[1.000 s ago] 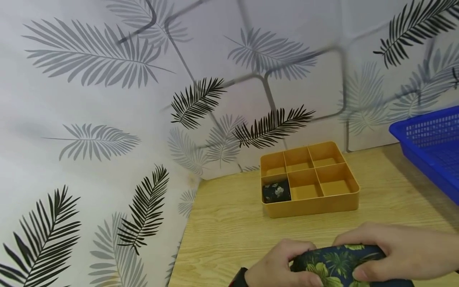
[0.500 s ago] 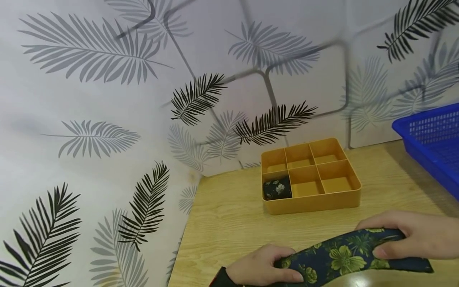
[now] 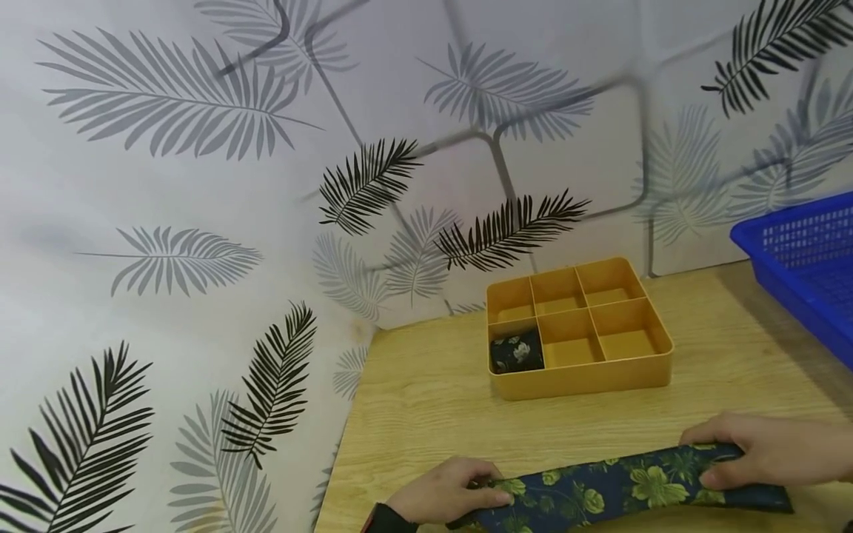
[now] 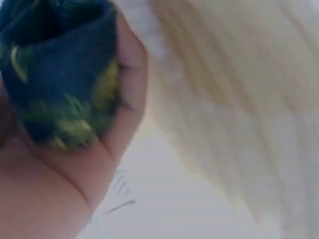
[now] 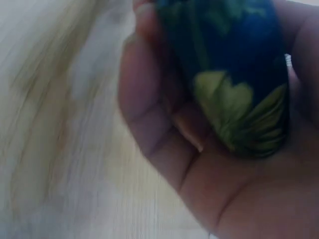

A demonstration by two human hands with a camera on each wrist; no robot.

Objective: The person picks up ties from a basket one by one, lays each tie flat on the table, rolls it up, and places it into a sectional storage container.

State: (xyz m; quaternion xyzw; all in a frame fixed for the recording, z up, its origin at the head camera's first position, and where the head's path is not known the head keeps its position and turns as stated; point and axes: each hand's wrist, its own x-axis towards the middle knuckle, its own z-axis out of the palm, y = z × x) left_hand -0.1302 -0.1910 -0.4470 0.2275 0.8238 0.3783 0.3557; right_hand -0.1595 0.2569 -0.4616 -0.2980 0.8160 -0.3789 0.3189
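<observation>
A long navy floral necktie (image 3: 593,494), patterned in yellow-green, stretches between both hands just above the near part of the table in the head view. My left hand (image 3: 443,490) pinches its left end, thumb in front and fingers behind. At the other side, my right hand (image 3: 776,450) grips it near the right end, and a dark tip sticks out below the fingers. The left wrist view shows the cloth (image 4: 67,89) folded over in a loop inside the palm. In the right wrist view the cloth (image 5: 234,74) lies doubled within the curled fingers.
Beyond the hands stands a yellow box (image 3: 580,381) with several compartments. Its front left compartment holds a dark rolled floral cloth (image 3: 517,352). A blue mesh basket (image 3: 793,292) stands at the right edge. Behind the wooden table (image 3: 400,414) rises a leaf-patterned wall (image 3: 200,192).
My hands have moved apart, left hand leftward and right hand rightward. The necktie, bunched between them earlier, is now drawn out lengthwise.
</observation>
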